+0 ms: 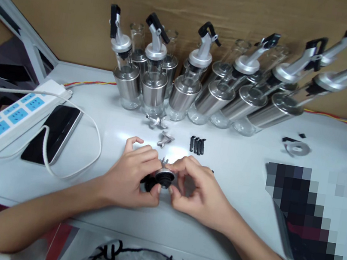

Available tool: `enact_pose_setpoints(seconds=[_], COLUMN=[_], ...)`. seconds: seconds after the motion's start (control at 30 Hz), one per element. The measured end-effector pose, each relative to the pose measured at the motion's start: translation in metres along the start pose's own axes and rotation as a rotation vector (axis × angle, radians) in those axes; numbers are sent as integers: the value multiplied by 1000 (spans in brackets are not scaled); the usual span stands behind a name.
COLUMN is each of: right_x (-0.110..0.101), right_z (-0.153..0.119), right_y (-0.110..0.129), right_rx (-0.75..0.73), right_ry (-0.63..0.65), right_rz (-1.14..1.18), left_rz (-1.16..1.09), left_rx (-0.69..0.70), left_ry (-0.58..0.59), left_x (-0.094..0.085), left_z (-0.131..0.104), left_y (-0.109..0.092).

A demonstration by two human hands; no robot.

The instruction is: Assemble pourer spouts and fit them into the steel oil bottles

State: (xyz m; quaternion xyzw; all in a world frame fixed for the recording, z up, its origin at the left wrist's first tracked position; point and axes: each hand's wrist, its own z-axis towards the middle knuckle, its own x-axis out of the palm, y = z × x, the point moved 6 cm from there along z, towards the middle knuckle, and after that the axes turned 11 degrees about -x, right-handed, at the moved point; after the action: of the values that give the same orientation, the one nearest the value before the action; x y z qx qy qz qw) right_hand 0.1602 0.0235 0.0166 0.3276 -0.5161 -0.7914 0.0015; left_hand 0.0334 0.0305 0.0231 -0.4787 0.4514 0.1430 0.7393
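Note:
Near the table's front edge, my left hand (136,174) and my right hand (200,190) both grip one bottle pourer (165,176), a silvery cap with a ribbed black stopper facing me. Fingers and thumbs of both hands press on it from either side. Another black piece (150,183) shows beside the stopper, partly behind my left fingers. Just beyond my hands lie a loose silvery spout (166,139) and more silvery spout parts (157,121). To their right, several small black levers (197,145) lie side by side.
Glass-and-steel bottles (184,94) stand in rows at the back, the front ones topped with pourers. A power strip (15,117), a phone (52,133) and a looping white cable (99,136) are at left. A tape roll (297,148) lies at right, beyond a dark, pixelated object (300,240).

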Motion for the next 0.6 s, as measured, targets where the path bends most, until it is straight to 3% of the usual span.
enact_pose_setpoints(seconds=[0.27, 0.5, 0.6], right_x=[-3, -13, -18], right_z=[1, 2, 0], right_y=[3, 7, 5], right_rx=[-53, -107, -106], right_ry=[-16, -127, -200], right_rz=[-35, 0, -6], left_rz=[22, 74, 31], left_rx=[9, 81, 100], left_ry=[-7, -265, -285], left_x=[0, -13, -16], left_z=[0, -5, -6], left_y=[-1, -3, -3])
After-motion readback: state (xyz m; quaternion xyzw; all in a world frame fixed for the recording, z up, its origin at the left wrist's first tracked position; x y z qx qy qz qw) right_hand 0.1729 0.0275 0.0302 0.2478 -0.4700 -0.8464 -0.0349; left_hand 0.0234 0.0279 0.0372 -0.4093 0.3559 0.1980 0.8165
